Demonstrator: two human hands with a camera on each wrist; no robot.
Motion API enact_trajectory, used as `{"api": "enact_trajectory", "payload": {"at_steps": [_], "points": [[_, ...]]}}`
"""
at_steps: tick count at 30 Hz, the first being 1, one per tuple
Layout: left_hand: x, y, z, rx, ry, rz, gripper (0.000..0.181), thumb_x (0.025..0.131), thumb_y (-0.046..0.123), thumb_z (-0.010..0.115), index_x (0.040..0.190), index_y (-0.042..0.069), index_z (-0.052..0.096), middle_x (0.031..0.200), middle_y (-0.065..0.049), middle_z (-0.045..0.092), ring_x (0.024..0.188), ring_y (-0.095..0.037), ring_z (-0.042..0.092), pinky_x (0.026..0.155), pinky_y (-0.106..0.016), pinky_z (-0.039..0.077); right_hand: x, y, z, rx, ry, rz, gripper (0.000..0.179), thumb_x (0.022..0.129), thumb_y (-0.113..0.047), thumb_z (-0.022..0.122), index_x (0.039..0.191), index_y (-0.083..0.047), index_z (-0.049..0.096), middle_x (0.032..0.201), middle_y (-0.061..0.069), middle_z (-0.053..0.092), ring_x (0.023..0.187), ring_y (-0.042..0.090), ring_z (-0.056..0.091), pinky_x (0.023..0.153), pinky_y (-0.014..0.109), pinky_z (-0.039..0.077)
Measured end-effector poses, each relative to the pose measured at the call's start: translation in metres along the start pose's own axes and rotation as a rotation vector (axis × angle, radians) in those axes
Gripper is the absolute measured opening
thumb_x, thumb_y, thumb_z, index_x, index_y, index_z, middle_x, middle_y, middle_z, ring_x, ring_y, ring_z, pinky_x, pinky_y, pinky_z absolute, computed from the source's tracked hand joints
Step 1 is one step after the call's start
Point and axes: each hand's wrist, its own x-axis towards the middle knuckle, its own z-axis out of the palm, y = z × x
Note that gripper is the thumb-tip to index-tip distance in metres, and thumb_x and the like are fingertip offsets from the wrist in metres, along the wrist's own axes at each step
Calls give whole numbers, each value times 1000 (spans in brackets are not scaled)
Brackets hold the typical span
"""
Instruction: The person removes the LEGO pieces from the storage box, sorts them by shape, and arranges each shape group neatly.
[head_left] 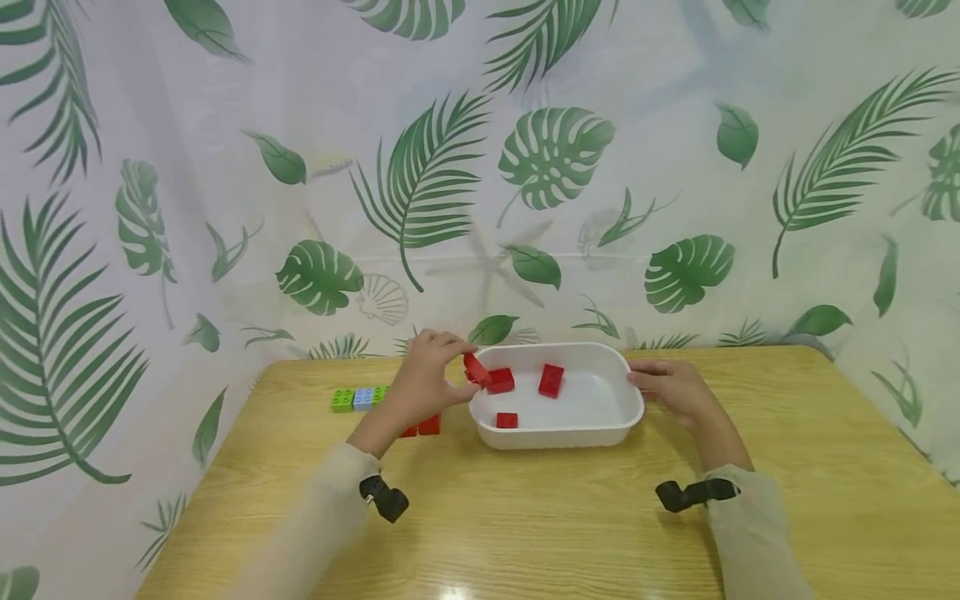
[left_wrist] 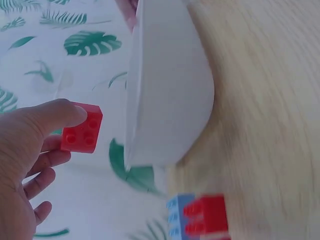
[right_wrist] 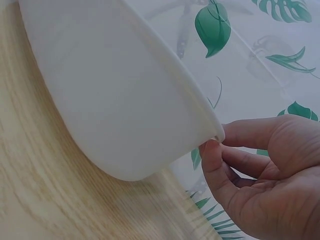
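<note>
My left hand (head_left: 423, 379) pinches a red toy brick (left_wrist: 85, 129) between thumb and fingers, at the left rim of a white plastic tub (head_left: 555, 438). In the left wrist view the studs of that brick face the camera. Inside the tub lie several red bricks, one near the middle (head_left: 551, 381), one by the left wall (head_left: 500, 381) and one at the front left (head_left: 507, 421). At the tub's right end my right hand (head_left: 671, 387) grips the rim, with the thumb and fingers pinching its edge in the right wrist view.
Left of the tub, partly hidden behind my left hand and forearm, stand more bricks: a green one (head_left: 342, 401), a light blue one (head_left: 363, 398) and red ones (head_left: 429, 426). The wooden table (head_left: 540, 525) ends at a leaf-patterned cloth (head_left: 450, 208) behind the tub.
</note>
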Motion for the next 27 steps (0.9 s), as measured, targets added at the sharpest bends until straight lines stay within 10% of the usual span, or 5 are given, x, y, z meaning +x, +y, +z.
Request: {"api": "enact_trajectory", "payload": {"at_steps": [13, 27], "points": [[-51, -52, -64, 245, -135, -81, 51, 74, 24, 91, 120, 10, 74, 119, -9, 70, 112, -33, 54, 98, -59, 41, 1, 1, -1, -22, 5, 14, 56, 101, -24, 64, 143, 10, 50, 142, 23, 57, 94, -2, 63, 86, 20, 57], [-69, -69, -43, 428, -421, -56, 40, 70, 18, 93, 105, 9, 78, 101, -5, 69, 92, -24, 49, 86, -48, 39, 2, 2, -2, -8, -9, 2, 56, 102, -22, 63, 143, 12, 48, 139, 20, 61, 92, -3, 63, 84, 19, 57]]}}
